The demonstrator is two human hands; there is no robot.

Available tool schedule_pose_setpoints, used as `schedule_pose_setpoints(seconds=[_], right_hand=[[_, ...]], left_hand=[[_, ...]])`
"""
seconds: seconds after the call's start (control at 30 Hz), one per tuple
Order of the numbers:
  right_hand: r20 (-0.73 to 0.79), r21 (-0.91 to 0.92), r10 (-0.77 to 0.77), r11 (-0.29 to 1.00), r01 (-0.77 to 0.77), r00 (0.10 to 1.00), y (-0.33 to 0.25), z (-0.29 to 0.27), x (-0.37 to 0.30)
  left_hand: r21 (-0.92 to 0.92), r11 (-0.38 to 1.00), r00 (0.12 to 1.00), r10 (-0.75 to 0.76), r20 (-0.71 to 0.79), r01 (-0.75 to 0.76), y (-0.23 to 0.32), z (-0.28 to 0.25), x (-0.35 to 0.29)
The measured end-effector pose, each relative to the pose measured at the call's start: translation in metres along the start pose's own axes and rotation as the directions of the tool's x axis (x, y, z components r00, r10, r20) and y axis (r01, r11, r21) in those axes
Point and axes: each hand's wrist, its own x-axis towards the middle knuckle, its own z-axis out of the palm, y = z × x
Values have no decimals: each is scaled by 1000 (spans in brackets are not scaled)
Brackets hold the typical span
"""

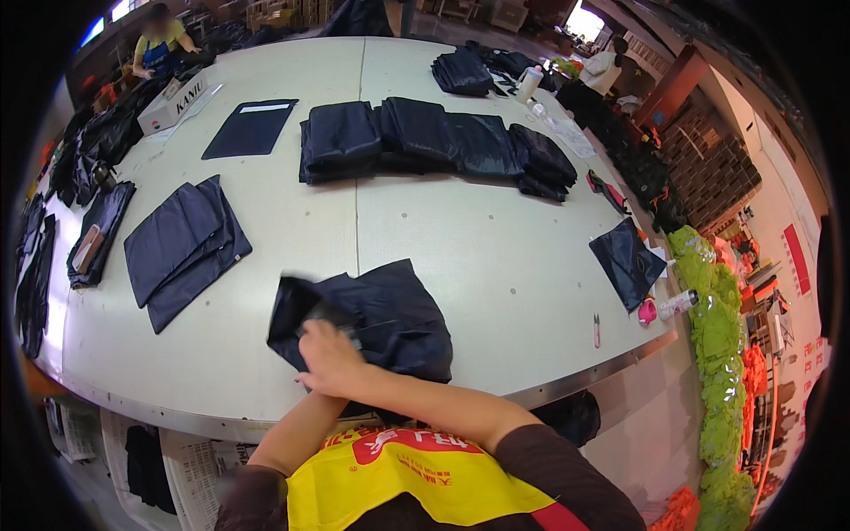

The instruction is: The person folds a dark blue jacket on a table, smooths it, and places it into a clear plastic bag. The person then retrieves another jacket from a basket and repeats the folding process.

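Note:
A dark navy piece of thin, shiny fabric (400,314), which looks like a garment, lies bunched near the table's front edge. My right hand (332,356) reaches across to its left part, fingers curled on the cloth. Near those fingers the raised left flap of fabric is smeared by motion. My left forearm (297,429) comes up beneath the right wrist, and the fingers of my left hand are hidden behind the right hand and the cloth. On the pale table (443,234), a folded navy stack (188,248) lies to the left.
A row of folded navy stacks (416,137) spans the table's middle. Small scissors (597,331), a bottle (678,304) and a navy piece (627,261) lie at right. A white box (174,102) stands far left. Two people work beyond the table; green fabric (715,354) is piled right.

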Motion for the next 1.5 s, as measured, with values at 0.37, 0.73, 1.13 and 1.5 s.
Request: schedule_pose_setpoints(seconds=[0.37,0.73,1.13,1.5], right_hand=[[246,-361,-2,928,93,969,-4,78,-14],[256,-448,-450,729,517,856,102,-51,-120],[-184,163,-173,965,204,968,37,-43,-136],[214,-24,530,843,-538,821,66,-71,5]], left_hand=[[-767,543,903,33,427,343,35,27,-58],[-48,951,826,239,-511,-306,15,-66,-48],[-23,996,937,75,-342,-88,-26,-36,-82],[-23,981,981,191,20,-190,-74,-45,-140]])
